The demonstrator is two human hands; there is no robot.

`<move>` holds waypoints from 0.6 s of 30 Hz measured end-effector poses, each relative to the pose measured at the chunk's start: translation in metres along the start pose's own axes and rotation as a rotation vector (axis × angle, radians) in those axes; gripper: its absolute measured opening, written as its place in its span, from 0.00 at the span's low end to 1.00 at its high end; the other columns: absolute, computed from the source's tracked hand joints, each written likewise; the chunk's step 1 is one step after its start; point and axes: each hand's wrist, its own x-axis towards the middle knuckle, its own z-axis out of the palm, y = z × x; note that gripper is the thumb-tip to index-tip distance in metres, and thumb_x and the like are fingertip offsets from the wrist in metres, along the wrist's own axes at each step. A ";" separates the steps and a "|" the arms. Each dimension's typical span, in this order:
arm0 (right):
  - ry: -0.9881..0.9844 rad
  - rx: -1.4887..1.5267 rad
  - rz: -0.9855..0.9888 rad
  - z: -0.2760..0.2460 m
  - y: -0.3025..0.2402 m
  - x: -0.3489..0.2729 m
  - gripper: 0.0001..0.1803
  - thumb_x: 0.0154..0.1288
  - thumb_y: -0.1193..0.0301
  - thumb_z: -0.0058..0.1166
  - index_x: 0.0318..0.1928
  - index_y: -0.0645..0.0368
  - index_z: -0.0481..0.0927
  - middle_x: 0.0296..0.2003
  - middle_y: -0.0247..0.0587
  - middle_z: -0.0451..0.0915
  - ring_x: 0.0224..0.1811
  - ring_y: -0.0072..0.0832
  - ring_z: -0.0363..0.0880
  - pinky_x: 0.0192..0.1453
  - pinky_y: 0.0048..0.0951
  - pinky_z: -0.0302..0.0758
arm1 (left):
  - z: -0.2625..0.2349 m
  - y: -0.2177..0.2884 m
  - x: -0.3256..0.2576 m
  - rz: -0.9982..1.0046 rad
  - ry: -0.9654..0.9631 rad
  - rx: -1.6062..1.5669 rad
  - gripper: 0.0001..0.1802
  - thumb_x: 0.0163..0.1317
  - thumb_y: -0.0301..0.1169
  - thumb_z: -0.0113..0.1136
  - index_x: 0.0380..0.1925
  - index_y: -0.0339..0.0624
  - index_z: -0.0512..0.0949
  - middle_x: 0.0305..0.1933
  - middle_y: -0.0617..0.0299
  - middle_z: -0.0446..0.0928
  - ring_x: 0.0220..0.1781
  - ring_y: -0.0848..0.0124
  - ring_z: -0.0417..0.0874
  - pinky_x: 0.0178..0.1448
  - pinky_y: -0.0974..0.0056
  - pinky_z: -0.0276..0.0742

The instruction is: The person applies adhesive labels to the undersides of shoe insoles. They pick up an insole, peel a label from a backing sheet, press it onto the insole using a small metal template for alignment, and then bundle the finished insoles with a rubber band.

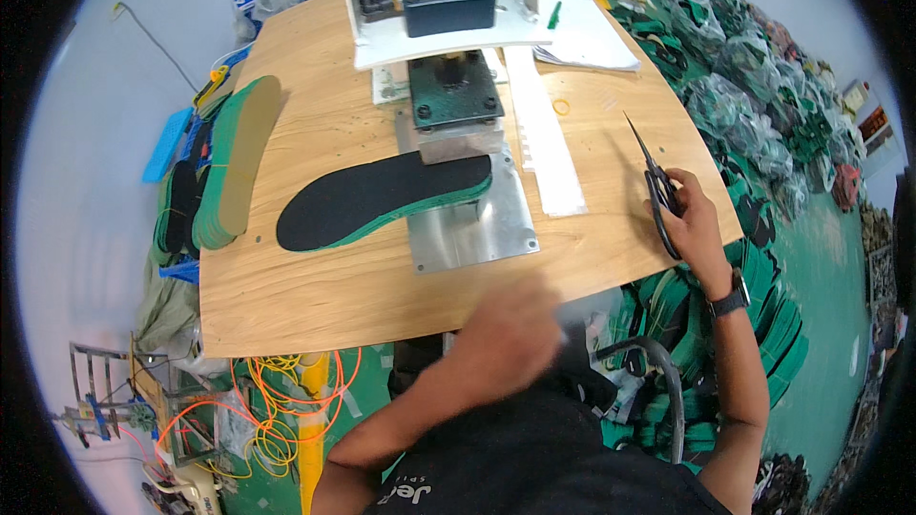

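My right hand (698, 229) is closed round the handles of black scissors (655, 172) at the table's right side, blades pointing away from me. My left hand (506, 339) is in front of the table's near edge, smeared by motion, so its fingers cannot be made out. Ahead of it, a small stack of insoles (372, 198), black on top with green edges, lies with its right end under the metal block of a press (456, 100). A steel base plate (477, 238) is beneath that end.
Bundled beige and green insoles (234, 162) stand at the table's left edge. A white ruler-like strip (549, 143), a rubber band (561, 107) and papers (587, 33) lie right of the press. Green insole piles (763, 315) and bagged material (754, 86) crowd the right; hoses (277, 410) hang lower left.
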 end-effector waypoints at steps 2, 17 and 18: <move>0.001 -0.054 -0.054 0.010 0.017 0.015 0.25 0.55 0.67 0.63 0.51 0.63 0.71 0.25 0.50 0.78 0.25 0.40 0.77 0.31 0.35 0.72 | 0.003 0.009 -0.010 0.079 0.015 -0.291 0.06 0.59 0.31 0.59 0.30 0.40 0.79 0.49 0.55 0.80 0.58 0.54 0.75 0.60 0.53 0.70; -0.665 1.037 -0.075 0.074 -0.144 -0.096 0.11 0.67 0.68 0.55 0.43 0.64 0.79 0.26 0.38 0.81 0.30 0.18 0.78 0.35 0.22 0.75 | -0.018 -0.012 -0.047 -0.269 0.636 -1.273 0.17 0.71 0.29 0.45 0.51 0.29 0.77 0.57 0.49 0.76 0.62 0.65 0.74 0.67 0.63 0.65; -0.628 0.962 -0.099 0.071 -0.150 -0.097 0.11 0.69 0.68 0.53 0.37 0.66 0.79 0.22 0.36 0.79 0.27 0.15 0.74 0.31 0.21 0.72 | -0.018 -0.012 -0.048 -0.279 0.638 -1.226 0.17 0.71 0.30 0.45 0.50 0.28 0.77 0.56 0.48 0.77 0.59 0.65 0.75 0.64 0.63 0.67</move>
